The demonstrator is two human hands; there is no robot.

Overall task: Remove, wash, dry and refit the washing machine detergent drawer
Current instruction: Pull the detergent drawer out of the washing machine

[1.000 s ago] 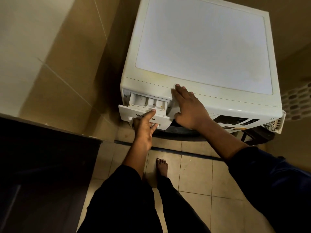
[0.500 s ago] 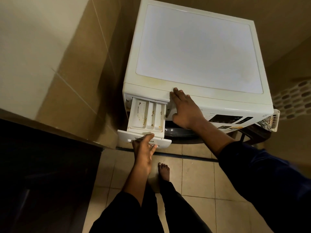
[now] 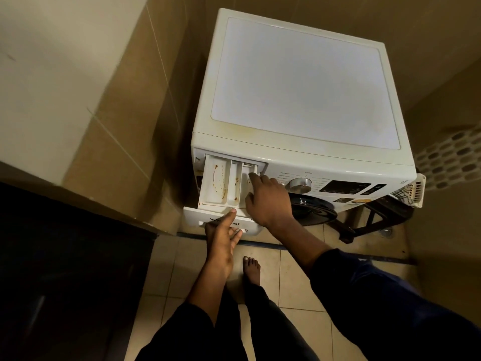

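- Gripping the front panel of the detergent drawer [image 3: 221,183], our left hand [image 3: 221,243] has its thumb on top and fingers curled beneath the handle lip.
- Our right hand [image 3: 268,199] reaches into the drawer's right compartment, fingers loosely bent; we cannot tell what the fingertips touch.
- The drawer sticks far out of the washing machine [image 3: 299,100], stained inside, its rear still in the slot.
- Tiled wall [image 3: 125,113] stands close on the left; open floor [image 3: 286,282] lies below.

Person: dark, possibly navy long sleeves [image 3: 385,290] pushed above wrists; black trousers [image 3: 260,321]; one bare foot [image 3: 251,269] visible.
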